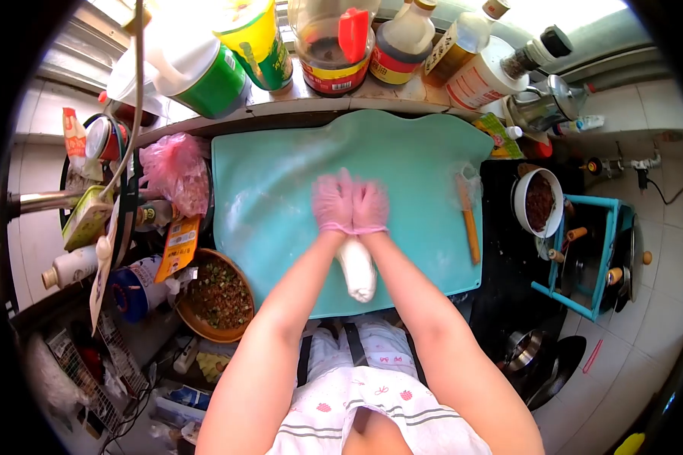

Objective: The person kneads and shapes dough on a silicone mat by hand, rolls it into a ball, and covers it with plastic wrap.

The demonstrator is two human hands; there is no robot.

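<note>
Both my hands wear thin pink gloves and lie side by side, touching, near the middle of the teal mat (273,167). My left hand (332,202) and my right hand (370,205) point away from me, a little blurred. A white roll of dough (359,274) extends from beneath my wrists toward me. Whatever part of it lies under my palms is hidden. A wooden rolling pin (470,231) rests at the mat's right side, beside a crumpled clear plastic bag (467,187).
A bowl of chopped filling (216,297) stands at the left. Beyond it is a pink plastic bag (176,171). Bottles and tubs line the back ledge (281,106). At the right are a white bowl (539,202) and a blue rack (598,258).
</note>
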